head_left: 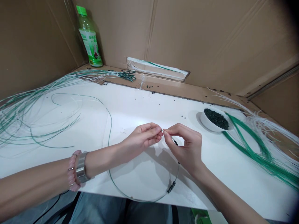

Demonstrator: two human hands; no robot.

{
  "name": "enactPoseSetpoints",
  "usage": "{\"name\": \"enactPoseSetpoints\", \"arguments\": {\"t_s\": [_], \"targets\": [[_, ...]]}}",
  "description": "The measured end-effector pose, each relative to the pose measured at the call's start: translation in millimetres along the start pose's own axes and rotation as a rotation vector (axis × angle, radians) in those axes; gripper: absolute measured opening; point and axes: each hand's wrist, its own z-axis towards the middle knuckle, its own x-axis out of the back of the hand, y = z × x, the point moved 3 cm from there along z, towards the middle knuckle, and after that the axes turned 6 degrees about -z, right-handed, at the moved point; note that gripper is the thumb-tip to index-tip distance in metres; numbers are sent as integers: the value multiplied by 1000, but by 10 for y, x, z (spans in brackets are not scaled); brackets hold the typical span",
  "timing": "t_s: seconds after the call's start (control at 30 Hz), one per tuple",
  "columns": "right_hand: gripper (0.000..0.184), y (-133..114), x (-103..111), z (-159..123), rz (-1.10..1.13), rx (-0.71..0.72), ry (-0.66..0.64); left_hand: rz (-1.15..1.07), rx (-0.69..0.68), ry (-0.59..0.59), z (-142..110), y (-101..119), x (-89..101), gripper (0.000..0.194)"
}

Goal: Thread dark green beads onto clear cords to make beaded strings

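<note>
My left hand [143,138] and my right hand [185,148] meet fingertip to fingertip over the white table [144,109]. Both pinch the end of a thin green string [109,124] between thumb and forefinger. The string curves from the far left of the table, loops down past the front edge and rises to my right hand. Several dark beads [171,187] sit on the loop near the front edge, and one more dark bead [175,142] shows just under my right fingers. Whether a bead is held in the pinch is hidden.
A white bowl of dark green beads [216,119] stands to the right. Bundles of green and white strings lie at the left [28,109] and at the right [259,149]. A green-capped bottle [90,39] stands in the back corner. Cardboard walls [210,40] surround the table.
</note>
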Motion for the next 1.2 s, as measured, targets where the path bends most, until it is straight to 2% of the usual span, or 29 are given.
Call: {"name": "enactPoseSetpoints", "arguments": {"t_s": [0.57,0.63,0.77,0.9,1.1,1.2], "targets": [[11,9,-9,-9,-29,56,-26,117,-23,-23,-20,-9,17,16],[11,19,-21,-1,23,-8,-48,122,-42,-22,-13,-4,19,16],[11,65,-37,11,175,-234,-84,170,-117,-28,3,24,19,16],[12,103,-43,10,312,-392,-98,352,-209,-45,12,76,4,12],[17,98,-36,32,387,-429,-121,558,-404,6,26,182,3,9],[18,83,-27,37,390,-449,-136,630,-498,-22,21,216,1,7]]}}
